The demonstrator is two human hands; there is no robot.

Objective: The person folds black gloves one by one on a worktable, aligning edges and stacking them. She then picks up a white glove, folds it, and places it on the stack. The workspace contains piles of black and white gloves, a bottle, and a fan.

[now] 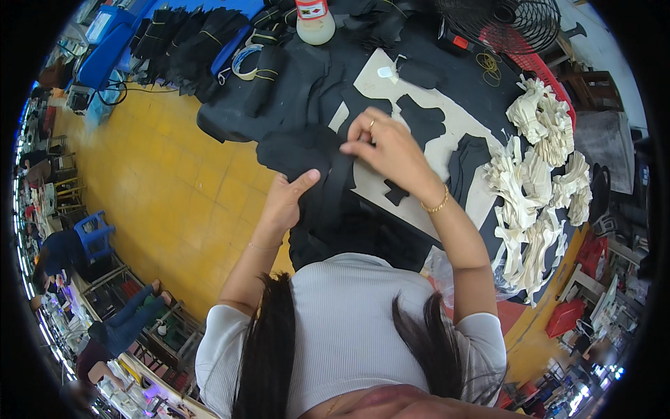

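Note:
My left hand [285,199] grips a black fabric piece [292,150] with rounded edges, its thumb lying on top and its other fingers hidden beneath. Just right of that piece, my right hand [391,150] is closed, with thumb and forefinger brought together near the fabric's edge. Whatever these fingertips hold, if anything, is too small to make out. Under and beyond my right hand lies a cream sheet [457,119] bearing several black cut pieces [422,117]. More dark fabric [328,234] hangs below my hands at the table's near edge.
Cream fabric strips [534,178] lie heaped at the right, beside a red basket [551,77]. At the back stand a white bottle [315,28] and a black fan [509,21]. Tied black bundles [178,45] and a tape roll [246,63] lie at the far left. Another person [132,318] sits lower left.

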